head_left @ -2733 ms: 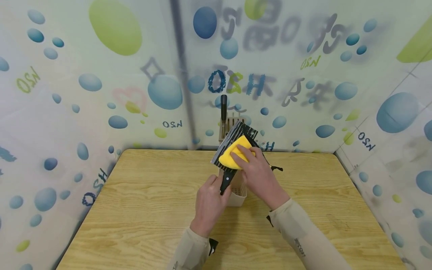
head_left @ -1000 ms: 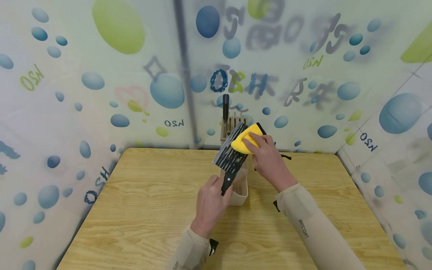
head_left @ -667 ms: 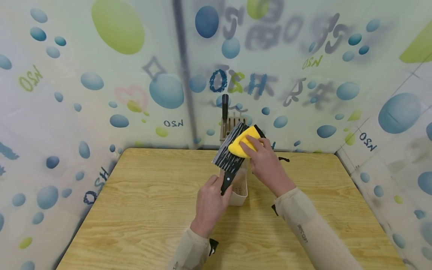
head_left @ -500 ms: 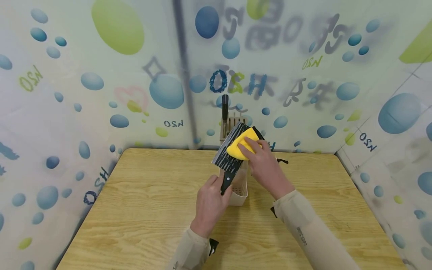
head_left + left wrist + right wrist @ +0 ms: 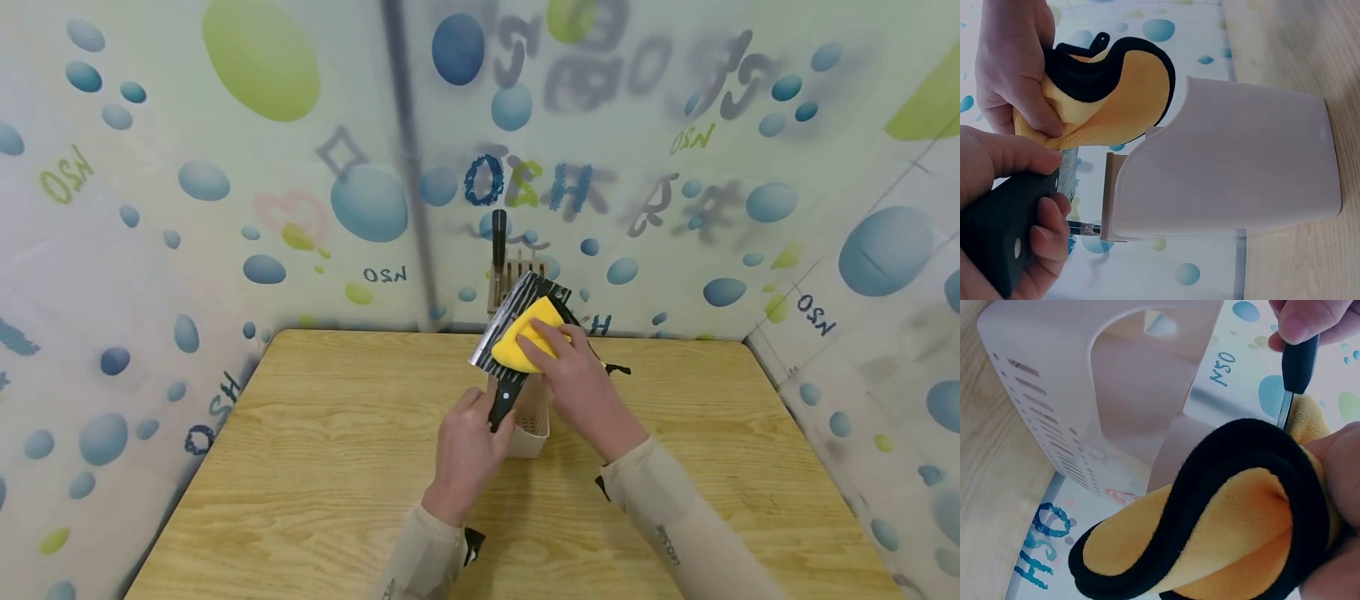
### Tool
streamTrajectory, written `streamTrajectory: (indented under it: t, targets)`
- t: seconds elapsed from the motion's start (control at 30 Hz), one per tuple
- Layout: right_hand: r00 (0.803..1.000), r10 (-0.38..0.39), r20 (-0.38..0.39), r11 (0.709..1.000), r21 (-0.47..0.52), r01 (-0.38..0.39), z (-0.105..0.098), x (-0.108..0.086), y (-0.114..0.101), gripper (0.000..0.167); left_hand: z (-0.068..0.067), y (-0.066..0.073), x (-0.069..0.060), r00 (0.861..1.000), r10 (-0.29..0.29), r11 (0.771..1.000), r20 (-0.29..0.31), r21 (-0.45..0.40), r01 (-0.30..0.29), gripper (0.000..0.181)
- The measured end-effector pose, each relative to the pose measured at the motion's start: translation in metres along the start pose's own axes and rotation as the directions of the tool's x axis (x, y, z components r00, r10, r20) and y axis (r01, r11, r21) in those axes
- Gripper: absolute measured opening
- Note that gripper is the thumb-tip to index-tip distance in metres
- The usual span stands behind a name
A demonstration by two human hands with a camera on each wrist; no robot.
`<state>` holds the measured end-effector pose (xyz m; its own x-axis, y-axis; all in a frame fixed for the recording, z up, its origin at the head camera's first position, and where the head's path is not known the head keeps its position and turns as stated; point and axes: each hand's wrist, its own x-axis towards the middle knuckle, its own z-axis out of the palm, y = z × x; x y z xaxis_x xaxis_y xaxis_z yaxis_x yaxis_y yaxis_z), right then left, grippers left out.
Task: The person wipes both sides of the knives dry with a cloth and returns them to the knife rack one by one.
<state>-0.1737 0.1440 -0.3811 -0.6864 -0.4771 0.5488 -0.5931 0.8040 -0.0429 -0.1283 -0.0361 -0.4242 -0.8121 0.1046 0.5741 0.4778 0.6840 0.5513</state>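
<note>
My left hand (image 5: 468, 450) grips the black handle of a cleaver (image 5: 506, 321), whose wide dark-streaked blade tilts up and to the right. With my right hand (image 5: 588, 392) I pinch a folded yellow cloth (image 5: 521, 337) against the blade's face, covering much of its middle and lower part. Black trim edges the cloth (image 5: 1235, 506) in the right wrist view. In the left wrist view my left fingers curl round the riveted cleaver handle (image 5: 1007, 219), while the cloth (image 5: 1116, 94) drapes beyond it and hides most of the blade.
Behind the cleaver, a pale plastic knife holder (image 5: 528, 447) stands on the wooden table (image 5: 337, 450). A black-handled knife (image 5: 498, 237) sticks up from its slotted top. A patterned sheet (image 5: 300, 208) hangs behind and at both sides.
My right hand and the cloth went from low on the blade up to its upper right, then slid back down and left along it. My left hand keeps the cleaver nearly still.
</note>
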Motion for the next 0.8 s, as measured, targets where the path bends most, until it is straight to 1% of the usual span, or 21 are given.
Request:
streamTrajectory:
  t: [0.07, 0.2, 0.27, 0.37, 0.53, 0.8]
  targets:
    - [1.0, -0.006, -0.007, 1.0, -0.002, 0.006, 0.0, -0.001, -0.002, 0.053, -0.001, 0.001, 0.0, 1.0, -0.014, 0.999, 0.021, -0.032, 0.015, 0.025]
    - [1.0, -0.015, -0.019, 1.0, -0.019, 0.015, 0.0, -0.002, -0.002, 0.052, -0.005, 0.001, 0.002, 0.997, -0.035, 0.993, 0.073, -0.112, 0.043, 0.03]
    - [1.0, -0.016, -0.022, 1.0, -0.025, 0.016, 0.0, -0.003, -0.002, 0.052, -0.007, 0.0, 0.002, 0.995, -0.035, 0.988, 0.097, -0.146, 0.049, 0.035]
    - [1.0, -0.012, -0.022, 1.0, -0.027, 0.012, 0.0, -0.003, -0.002, 0.052, -0.009, 0.0, 0.003, 0.993, -0.025, 0.984, 0.113, -0.175, 0.045, 0.04]
    - [1.0, -0.008, -0.022, 1.0, -0.009, 0.008, -0.001, -0.007, -0.003, 0.054, -0.009, -0.001, 0.004, 0.994, -0.011, 0.98, 0.106, -0.198, 0.032, 0.04]
    - [0.999, -0.026, -0.039, 1.0, 0.016, 0.026, -0.001, -0.013, -0.009, 0.055, -0.009, -0.002, 0.007, 0.997, -0.01, 0.983, 0.076, -0.183, 0.024, 0.026]
